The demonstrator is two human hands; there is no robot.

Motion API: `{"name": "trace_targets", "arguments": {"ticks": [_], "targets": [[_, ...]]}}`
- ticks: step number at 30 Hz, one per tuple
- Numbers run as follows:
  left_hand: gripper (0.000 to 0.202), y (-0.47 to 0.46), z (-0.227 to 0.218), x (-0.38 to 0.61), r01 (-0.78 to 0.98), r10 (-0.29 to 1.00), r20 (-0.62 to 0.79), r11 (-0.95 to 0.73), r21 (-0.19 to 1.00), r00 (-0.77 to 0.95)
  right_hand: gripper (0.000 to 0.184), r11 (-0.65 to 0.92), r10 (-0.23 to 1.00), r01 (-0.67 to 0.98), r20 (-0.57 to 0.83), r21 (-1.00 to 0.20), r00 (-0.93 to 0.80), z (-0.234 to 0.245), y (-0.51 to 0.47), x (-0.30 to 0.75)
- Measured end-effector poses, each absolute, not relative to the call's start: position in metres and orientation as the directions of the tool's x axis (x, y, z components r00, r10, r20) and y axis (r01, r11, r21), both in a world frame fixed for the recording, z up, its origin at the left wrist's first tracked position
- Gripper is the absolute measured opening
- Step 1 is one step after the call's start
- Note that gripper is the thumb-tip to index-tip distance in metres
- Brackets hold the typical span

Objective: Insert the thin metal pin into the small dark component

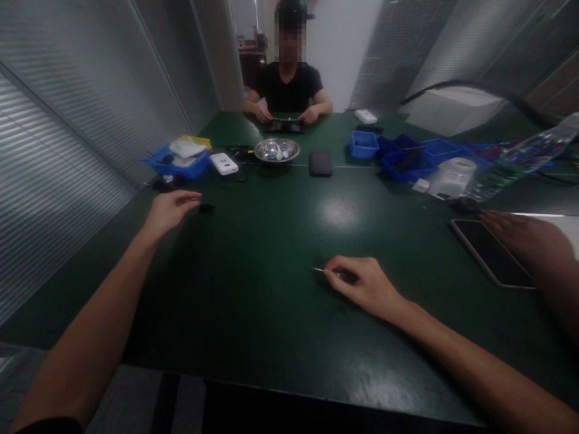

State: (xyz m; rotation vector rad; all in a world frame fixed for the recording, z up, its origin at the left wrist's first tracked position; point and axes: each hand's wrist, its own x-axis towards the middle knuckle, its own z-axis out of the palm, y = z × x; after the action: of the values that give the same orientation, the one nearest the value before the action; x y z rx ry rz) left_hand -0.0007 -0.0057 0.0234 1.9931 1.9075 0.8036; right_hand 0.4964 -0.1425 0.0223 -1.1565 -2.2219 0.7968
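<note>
In the middle left of the frame, the left hand (170, 211) has its fingertips drawn narrowly together just beside a small black piece (206, 208); whether it grips this piece, I cannot tell. Right of the lower centre, the right hand (364, 283) pinches a thin silvery sliver (318, 269) between thumb and forefinger, one end poking out leftward above the green table (253, 289). At the upper centre are a round metal dish (277, 158) holding small parts and a dark square case (321, 164). A white power bank (224, 163) lies near a blue plastic basket (183, 168) at the upper left. On the right, a co-worker's hand (527, 238) is beside a smartphone (493, 253). At the top centre, a person in a black shirt (288, 87) has both hands at a dark flat object (286, 126).
</note>
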Motion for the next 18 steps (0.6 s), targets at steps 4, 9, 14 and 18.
{"name": "trace_targets", "arguments": {"ticks": [4, 9, 14, 18], "targets": [[0.037, -0.007, 0.024, 0.004, 0.876, 0.982, 0.187, -0.107, 0.47, 0.02, 0.023, 0.467, 0.842, 0.546, 0.161, -0.695, -0.514, 0.023, -0.143, 0.496], [0.039, -0.01, 0.026, 0.007, 0.886, 0.982, 0.19, -0.084, 0.457, -0.005, 0.025, 0.471, 0.839, 0.55, 0.159, -0.689, -0.52, 0.022, -0.142, 0.497], [0.039, -0.013, 0.029, 0.011, 0.871, 0.984, 0.157, 0.0, 0.491, -0.089, 0.023, 0.467, 0.839, 0.551, 0.149, -0.692, -0.523, 0.022, -0.142, 0.497], [0.037, -0.01, 0.028, 0.011, 0.866, 0.983, 0.163, -0.004, 0.5, -0.089, 0.023, 0.46, 0.841, 0.554, 0.14, -0.694, -0.523, 0.022, -0.142, 0.496]]}}
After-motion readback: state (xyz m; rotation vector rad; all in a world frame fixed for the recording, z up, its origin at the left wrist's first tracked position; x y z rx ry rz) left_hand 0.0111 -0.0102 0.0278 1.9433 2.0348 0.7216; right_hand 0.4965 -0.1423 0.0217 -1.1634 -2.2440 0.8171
